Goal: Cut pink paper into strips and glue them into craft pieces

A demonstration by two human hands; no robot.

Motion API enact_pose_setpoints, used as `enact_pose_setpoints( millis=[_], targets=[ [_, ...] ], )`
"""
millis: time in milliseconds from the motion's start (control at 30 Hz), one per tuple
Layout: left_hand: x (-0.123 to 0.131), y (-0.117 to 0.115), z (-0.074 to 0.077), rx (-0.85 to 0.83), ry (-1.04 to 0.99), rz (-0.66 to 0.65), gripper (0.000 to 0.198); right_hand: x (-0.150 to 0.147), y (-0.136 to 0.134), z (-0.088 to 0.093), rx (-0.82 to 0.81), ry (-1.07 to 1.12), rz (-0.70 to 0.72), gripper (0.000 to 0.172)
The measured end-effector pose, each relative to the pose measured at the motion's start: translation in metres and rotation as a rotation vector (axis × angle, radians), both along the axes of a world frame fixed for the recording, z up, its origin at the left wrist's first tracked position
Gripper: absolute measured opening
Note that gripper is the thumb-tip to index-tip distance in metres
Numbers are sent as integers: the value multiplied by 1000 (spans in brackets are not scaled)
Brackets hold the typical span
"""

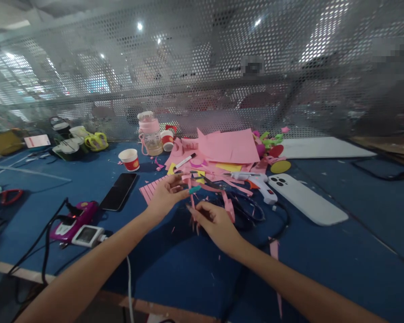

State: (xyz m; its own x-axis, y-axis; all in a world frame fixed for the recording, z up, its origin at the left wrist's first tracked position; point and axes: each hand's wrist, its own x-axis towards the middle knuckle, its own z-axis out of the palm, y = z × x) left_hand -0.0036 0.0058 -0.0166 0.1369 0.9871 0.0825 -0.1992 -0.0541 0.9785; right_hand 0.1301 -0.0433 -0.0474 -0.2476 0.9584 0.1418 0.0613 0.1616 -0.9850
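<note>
My left hand [168,193] is closed in a pinch on a pink paper strip [192,197] above the middle of the table. The strip runs down to my right hand [213,222], whose fingers pinch its lower end. A teal nail shows on the left thumb. Just beyond the hands lies a heap of pink paper sheets [227,148] and cut strips. On the heap rest a marker [185,160] and a white glue gun [256,179]. Dark-handled scissors [245,208] lie right of my hands, partly covered by strips.
A purple power strip [87,211] with cables and a black phone [119,192] lie left. A large white phone [306,199] lies right. Paper cups [129,160] and a pink-topped bottle [150,134] stand at the back, before a perforated metal screen [202,67].
</note>
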Motion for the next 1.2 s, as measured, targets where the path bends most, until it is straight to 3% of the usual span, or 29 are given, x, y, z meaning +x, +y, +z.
enact_pose_setpoints(
  millis=[100, 367, 1200],
  targets=[
    [0, 1, 2, -17, 27, -19, 46, 1, 0, 0, 24, 0, -30, 33],
    [0, -2, 3, -28, 21, -68, 26, 0, 1, -3, 15, -18, -19, 33],
    [-1, -4, 0, -7, 111, -145, 27, -1, 3, -5, 9, -23, -9, 34]
  ],
)
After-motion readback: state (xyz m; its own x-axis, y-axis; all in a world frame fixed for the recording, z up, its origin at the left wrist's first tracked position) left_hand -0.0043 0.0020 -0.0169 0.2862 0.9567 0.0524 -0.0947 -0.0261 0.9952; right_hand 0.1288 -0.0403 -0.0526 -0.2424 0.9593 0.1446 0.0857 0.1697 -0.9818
